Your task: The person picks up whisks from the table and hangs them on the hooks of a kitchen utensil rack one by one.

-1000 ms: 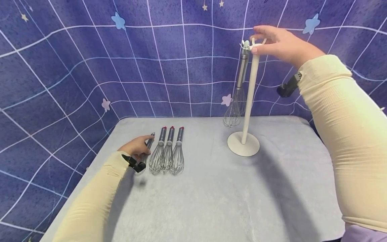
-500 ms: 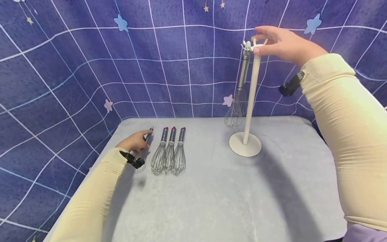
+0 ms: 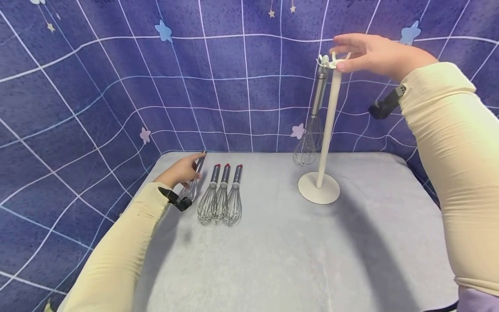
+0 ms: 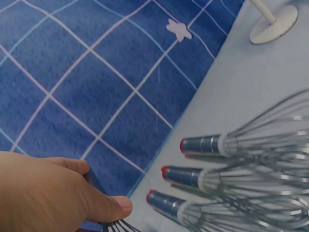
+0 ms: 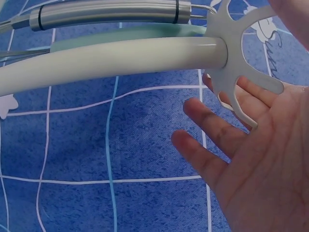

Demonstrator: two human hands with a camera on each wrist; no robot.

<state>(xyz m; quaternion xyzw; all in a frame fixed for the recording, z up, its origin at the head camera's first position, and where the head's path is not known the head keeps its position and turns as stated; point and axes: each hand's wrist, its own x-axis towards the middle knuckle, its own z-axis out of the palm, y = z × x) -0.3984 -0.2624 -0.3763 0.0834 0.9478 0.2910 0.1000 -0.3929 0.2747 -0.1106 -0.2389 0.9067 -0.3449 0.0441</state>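
My left hand point(image 3: 182, 170) grips a steel whisk point(image 3: 200, 163) by its handle, tilted at the left of the table. In the left wrist view, thumb and fingers close around the handle. Three whisks point(image 3: 220, 195) with red-tipped handles lie side by side just right of that hand. At the top of a white utensil stand point(image 3: 329, 125), my right hand point(image 3: 383, 54) holds the hooked crown point(image 5: 224, 72), thumb in front and fingers behind. From its hooks hang a steel-handled whisk point(image 5: 111, 12) and a utensil with a pale green handle point(image 5: 130, 36), mostly hidden in the head view.
The stand's round base point(image 3: 306, 187) rests on a grey-covered table point(image 3: 273, 260). Behind and to the left hangs a blue curtain point(image 3: 218, 104) with a grid and star pattern, close along the table's edge.
My left hand has moved the whisk up and toward the back of the table, away from the lying whisks. The right hand keeps its place at the stand's top; the view has shifted slightly.
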